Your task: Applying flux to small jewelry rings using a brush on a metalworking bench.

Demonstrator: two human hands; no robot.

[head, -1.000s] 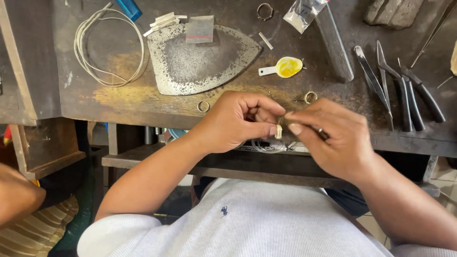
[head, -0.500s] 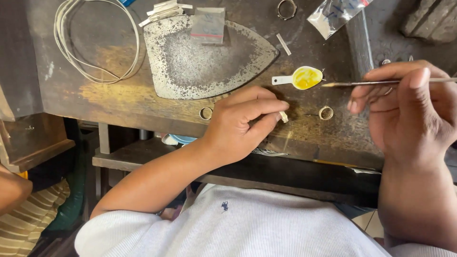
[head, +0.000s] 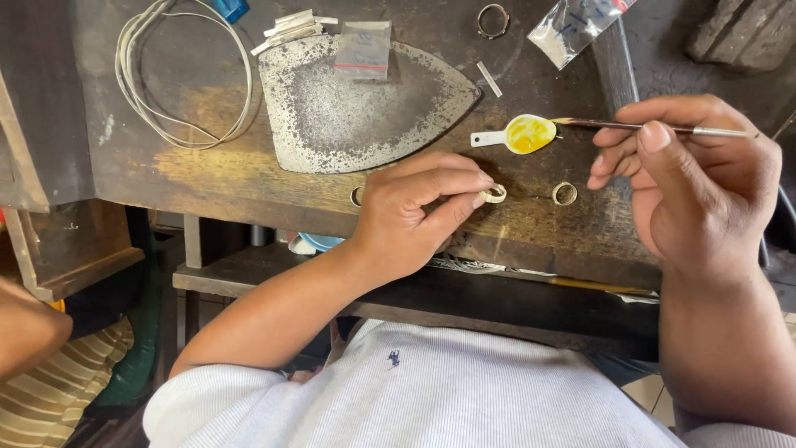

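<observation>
Nearest the body, the bench's front edge ran just under both wrists, with an open drop beneath it. The left hand was closed narrow, a small pale ring pinched between thumb and fingertips right above the front strip of the bench. Slip risk judged highest here: the grip was tiny, and a dropped ring would likely have rolled off the edge. A second ring lay loose on the wood just beside it, apart from both hands; it could have been knocked by either. The right hand was curled around a thin brush, with its tip at the small white spoon of yellow paste. The spoon was light and unsecured, so a nudge from the bristles would probably have tipped or smeared it. Open room was seen mainly between the hands. Farther out, the worn iron-shaped metal plate took up the centre, with the wire coil far left, another ring and a plastic bag at the back. The right side was tight against dark tools.
</observation>
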